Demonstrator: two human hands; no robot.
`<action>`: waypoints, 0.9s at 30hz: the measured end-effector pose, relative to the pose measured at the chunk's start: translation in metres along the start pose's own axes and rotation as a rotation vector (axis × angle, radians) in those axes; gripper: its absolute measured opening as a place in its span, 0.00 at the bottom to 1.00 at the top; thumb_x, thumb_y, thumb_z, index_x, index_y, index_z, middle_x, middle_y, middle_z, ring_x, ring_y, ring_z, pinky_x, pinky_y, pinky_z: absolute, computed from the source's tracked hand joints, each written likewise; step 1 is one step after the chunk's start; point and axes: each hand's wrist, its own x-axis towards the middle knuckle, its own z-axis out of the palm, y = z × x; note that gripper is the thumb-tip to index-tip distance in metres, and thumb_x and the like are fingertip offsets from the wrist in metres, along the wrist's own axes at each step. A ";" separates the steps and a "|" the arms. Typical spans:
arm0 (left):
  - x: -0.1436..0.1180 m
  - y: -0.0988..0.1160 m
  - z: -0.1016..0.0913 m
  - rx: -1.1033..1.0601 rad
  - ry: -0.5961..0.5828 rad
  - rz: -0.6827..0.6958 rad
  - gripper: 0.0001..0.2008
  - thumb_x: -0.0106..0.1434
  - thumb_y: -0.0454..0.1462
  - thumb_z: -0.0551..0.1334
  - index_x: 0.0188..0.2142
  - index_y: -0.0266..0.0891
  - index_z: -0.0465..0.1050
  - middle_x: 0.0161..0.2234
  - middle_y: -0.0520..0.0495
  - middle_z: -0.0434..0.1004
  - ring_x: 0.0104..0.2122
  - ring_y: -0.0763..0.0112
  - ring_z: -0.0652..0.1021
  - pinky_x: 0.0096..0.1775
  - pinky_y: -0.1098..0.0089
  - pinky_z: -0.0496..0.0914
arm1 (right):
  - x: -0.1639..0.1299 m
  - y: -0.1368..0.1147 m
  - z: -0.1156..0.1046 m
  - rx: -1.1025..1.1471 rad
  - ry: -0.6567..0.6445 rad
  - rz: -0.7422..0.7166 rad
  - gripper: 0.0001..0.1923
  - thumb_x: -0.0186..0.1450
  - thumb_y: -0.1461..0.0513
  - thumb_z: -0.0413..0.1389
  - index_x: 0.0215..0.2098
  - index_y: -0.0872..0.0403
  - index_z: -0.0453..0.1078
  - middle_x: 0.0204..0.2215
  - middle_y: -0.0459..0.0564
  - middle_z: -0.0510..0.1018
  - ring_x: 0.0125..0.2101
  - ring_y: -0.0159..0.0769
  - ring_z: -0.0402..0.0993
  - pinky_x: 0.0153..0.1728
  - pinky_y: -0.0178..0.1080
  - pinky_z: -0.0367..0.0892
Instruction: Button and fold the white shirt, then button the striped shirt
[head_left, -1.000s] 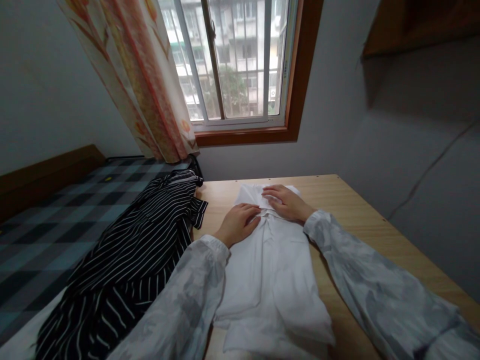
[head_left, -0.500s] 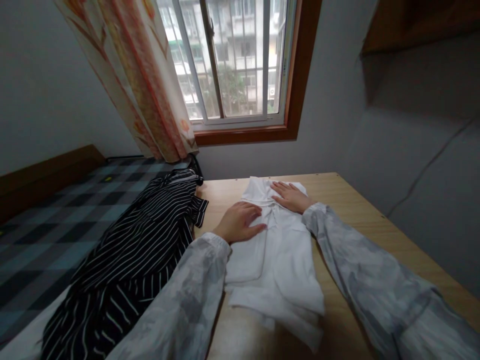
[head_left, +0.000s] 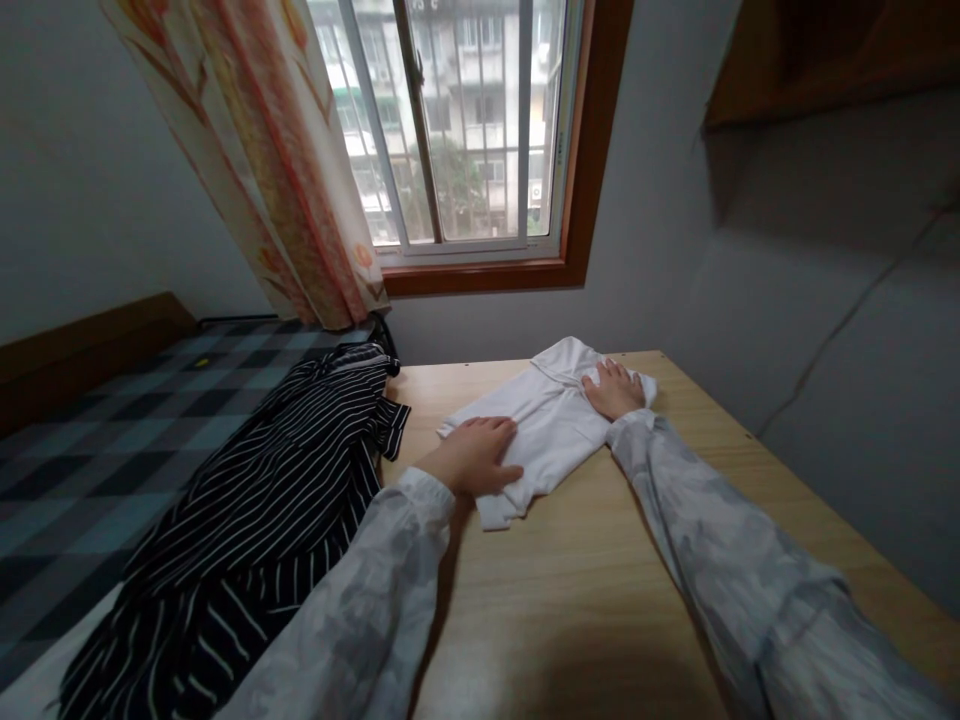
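A white garment [head_left: 547, 425], folded into a bundle, lies at an angle on the far part of the wooden table [head_left: 585, 580]. At its near left end rests my left hand [head_left: 480, 455], fingers stretched out over the cloth. My right hand [head_left: 616, 390] lies with fingers spread on the far right part, close to what looks like the collar. Both palms press on top of the fabric and neither one grips it. The cloth beneath the hands is hidden.
Left of the table, a black-and-white striped garment [head_left: 277, 480] is laid out along a bed with a checked cover [head_left: 90, 450]. A window [head_left: 465, 130] and a flowered curtain [head_left: 277, 150] are behind. A wooden shelf [head_left: 832, 75] juts out at upper right.
The white garment's long lower part, which stretched toward me, has been folded up, leaving a shorter bundle turned diagonally. My right hand has shifted slightly right with it.
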 end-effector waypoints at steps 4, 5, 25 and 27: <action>0.001 0.002 0.016 0.052 -0.038 -0.103 0.38 0.68 0.45 0.64 0.74 0.37 0.63 0.78 0.34 0.57 0.74 0.45 0.65 0.74 0.47 0.58 | -0.011 0.005 -0.007 -0.050 0.027 0.015 0.34 0.78 0.48 0.45 0.72 0.59 0.67 0.75 0.67 0.64 0.72 0.60 0.61 0.71 0.64 0.52; 0.002 -0.002 0.018 0.057 -0.043 -0.108 0.38 0.68 0.44 0.64 0.76 0.39 0.61 0.79 0.36 0.56 0.75 0.46 0.63 0.74 0.47 0.56 | -0.013 0.007 -0.010 -0.079 0.034 0.000 0.34 0.77 0.47 0.46 0.70 0.60 0.70 0.72 0.69 0.68 0.69 0.61 0.65 0.69 0.63 0.56; 0.023 0.018 0.018 0.158 0.313 -0.178 0.29 0.76 0.46 0.57 0.71 0.36 0.67 0.76 0.36 0.62 0.75 0.50 0.64 0.76 0.49 0.54 | -0.033 0.087 -0.016 0.176 0.160 -0.141 0.30 0.69 0.45 0.59 0.61 0.54 0.72 0.55 0.64 0.83 0.54 0.57 0.78 0.58 0.53 0.69; 0.041 0.034 0.029 0.085 0.287 -0.112 0.34 0.77 0.51 0.55 0.74 0.35 0.62 0.77 0.35 0.59 0.76 0.49 0.62 0.76 0.49 0.53 | -0.033 0.085 -0.018 0.217 0.142 -0.160 0.32 0.68 0.46 0.60 0.64 0.54 0.70 0.57 0.63 0.82 0.55 0.57 0.78 0.60 0.53 0.69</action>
